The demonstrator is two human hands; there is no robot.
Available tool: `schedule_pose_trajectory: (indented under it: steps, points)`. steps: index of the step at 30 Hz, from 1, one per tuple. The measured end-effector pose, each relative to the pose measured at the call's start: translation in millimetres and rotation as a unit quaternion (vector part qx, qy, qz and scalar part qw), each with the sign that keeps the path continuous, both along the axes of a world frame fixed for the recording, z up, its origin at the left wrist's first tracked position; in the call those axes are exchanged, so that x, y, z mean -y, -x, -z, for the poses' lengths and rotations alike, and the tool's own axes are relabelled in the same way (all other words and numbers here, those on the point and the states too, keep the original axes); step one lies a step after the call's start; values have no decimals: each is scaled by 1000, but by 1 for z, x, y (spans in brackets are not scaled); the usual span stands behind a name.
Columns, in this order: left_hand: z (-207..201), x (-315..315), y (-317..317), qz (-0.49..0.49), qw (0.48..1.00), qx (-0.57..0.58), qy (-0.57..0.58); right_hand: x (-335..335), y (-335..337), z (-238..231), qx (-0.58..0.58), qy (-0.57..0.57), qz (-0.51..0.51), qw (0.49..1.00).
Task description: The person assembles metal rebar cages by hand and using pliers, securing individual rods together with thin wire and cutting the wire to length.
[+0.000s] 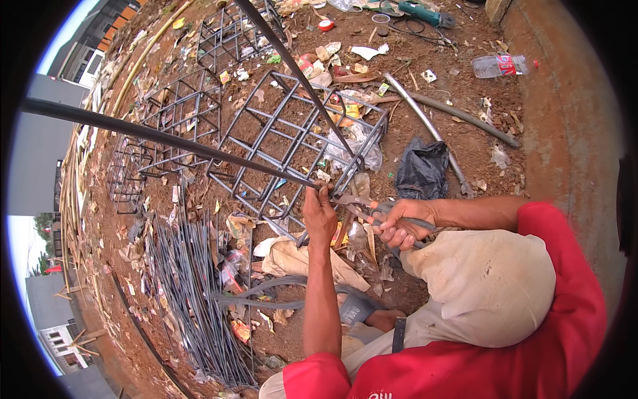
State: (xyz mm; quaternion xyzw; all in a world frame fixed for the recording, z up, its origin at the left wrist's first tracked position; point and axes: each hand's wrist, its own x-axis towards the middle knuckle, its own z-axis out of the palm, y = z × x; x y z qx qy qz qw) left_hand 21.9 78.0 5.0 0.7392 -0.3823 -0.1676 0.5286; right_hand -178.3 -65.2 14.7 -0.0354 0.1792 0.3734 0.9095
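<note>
My right hand (403,224) is wrapped round the handles of a pair of pincers (356,201), whose jaws sit close to my left fingertips. My left hand (320,214) has its thumb and fingers closed at the end of a long dark steel bar (179,141) that slants in from the left. The exact contact is partly hidden by the fingers. Just beyond lies a cage of bent rebar (282,156), tilted on the ground. A second long bar (299,74) comes down from the top to its near right corner.
Loose steel rods (193,299) lie at lower left, beside a grey bundle of thin wire (266,290). More rebar cages (176,116) stand further off. A metal pipe (432,130), black plastic bag (423,167), plastic bottle (500,66) and green power tool (425,13) lie right, near a wall (565,120).
</note>
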Motion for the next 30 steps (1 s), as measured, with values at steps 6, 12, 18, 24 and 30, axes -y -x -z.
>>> schedule_pose_trajectory:
  steps: [6, 12, 18, 24, 30]
  points:
    - [4, 0, -3, 3, 997, 37, 63, -8, 4, -20, 20, 264, 40, 963]
    - [-8, -4, -1, 23, 998, -49, -10, 4, 13, -62, 170, 611, -59, 771]
    - [4, -3, -4, 11, 998, -49, 33, -2, 29, -8, -16, 30, 130, 991]
    - [-6, -4, -2, 13, 996, -81, -20, 2, 25, -49, 61, 364, 58, 928]
    - [-2, 0, -3, 5, 997, -61, 42, 8, 36, -41, 191, 840, -107, 496]
